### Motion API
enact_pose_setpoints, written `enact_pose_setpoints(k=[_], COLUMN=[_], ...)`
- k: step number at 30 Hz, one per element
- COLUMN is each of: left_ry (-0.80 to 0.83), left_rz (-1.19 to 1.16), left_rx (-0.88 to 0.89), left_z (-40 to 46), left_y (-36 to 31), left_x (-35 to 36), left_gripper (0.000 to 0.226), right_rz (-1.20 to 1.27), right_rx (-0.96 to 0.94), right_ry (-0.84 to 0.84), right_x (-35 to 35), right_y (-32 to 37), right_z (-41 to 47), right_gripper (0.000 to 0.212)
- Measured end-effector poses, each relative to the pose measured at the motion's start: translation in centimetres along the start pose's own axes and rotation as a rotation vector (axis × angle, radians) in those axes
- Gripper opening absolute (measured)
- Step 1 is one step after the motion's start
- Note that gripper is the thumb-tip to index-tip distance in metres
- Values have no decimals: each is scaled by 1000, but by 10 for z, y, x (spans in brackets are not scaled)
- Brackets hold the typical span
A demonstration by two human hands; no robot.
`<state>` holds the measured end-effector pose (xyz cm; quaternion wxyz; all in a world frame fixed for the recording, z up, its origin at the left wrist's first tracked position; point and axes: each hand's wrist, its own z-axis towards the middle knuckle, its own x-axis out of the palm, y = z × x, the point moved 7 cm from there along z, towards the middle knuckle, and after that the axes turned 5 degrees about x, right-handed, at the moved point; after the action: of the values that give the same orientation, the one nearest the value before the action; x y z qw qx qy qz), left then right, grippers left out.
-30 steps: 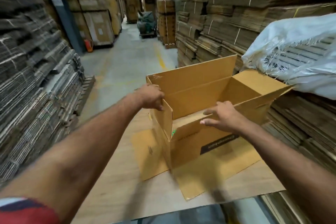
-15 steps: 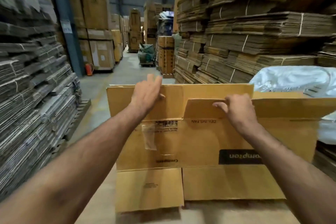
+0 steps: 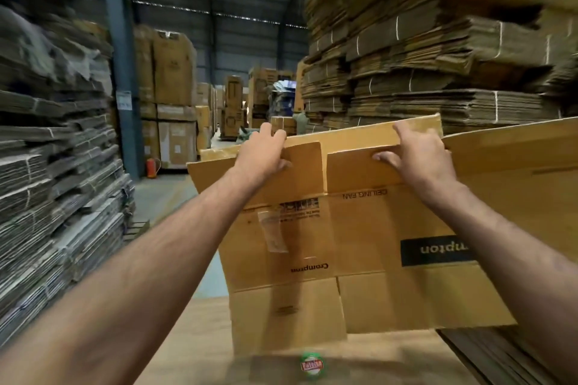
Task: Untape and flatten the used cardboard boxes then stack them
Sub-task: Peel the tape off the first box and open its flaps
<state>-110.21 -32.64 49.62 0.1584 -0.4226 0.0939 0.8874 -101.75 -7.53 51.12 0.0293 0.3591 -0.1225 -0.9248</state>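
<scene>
**Cardboard box held flat and upright, both hands on top edge**

Brown cardboard box [image 3: 359, 228], collapsed flat, stands on edge in front of you, tilted a little, right end higher. Print reads upside down: "Crompton" near the bottom, "CEILING FAN" higher up, a black label patch at right. Strip of clear tape [image 3: 272, 233] hangs loose on the near face, left of middle. Bottom flaps hang down just above the counter [image 3: 194, 353].

Your left hand [image 3: 264, 155] grips the top edge at the left flap, fingers curled over the far side, thumb on the near face. Your right hand [image 3: 417, 153] grips the top edge further right the same way, fingers over the rim, thumb pressed on the near flap. Hands are apart, both clamped on the box.

Small green round object [image 3: 311, 365] with a red label lies on the counter, near edge, below the box; blurred, can't tell what it is.

Tied stacks of flattened cardboard [image 3: 453, 72] rise right and left. Blue pillar [image 3: 120, 72] far left, red extinguisher [image 3: 152, 167] at its foot.
</scene>
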Motion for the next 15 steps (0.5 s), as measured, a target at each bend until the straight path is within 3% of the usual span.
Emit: enact_pose_setpoints(k=[2, 4, 7, 11, 15], left_ry=[69, 224, 404, 246, 40], left_rz=[-44, -73, -74, 260, -77], left_rx=[-53, -112, -108, 55, 78], left_z=[6, 5, -6, -13, -22], left_y=[18, 33, 34, 12, 3], left_x=[5, 20, 40, 38, 38], left_gripper=[78, 83, 53, 28, 13], right_rz=[11, 9, -39, -42, -123], right_rx=[-34, -81, -113, -94, -1], right_ry=[-8, -12, 38, 93, 95], right_x=[-2, 1, 18, 41, 45], right_y=[4, 9, 15, 17, 7], right_z=[-2, -6, -12, -15, 3], right_gripper=[60, 60, 63, 66, 75])
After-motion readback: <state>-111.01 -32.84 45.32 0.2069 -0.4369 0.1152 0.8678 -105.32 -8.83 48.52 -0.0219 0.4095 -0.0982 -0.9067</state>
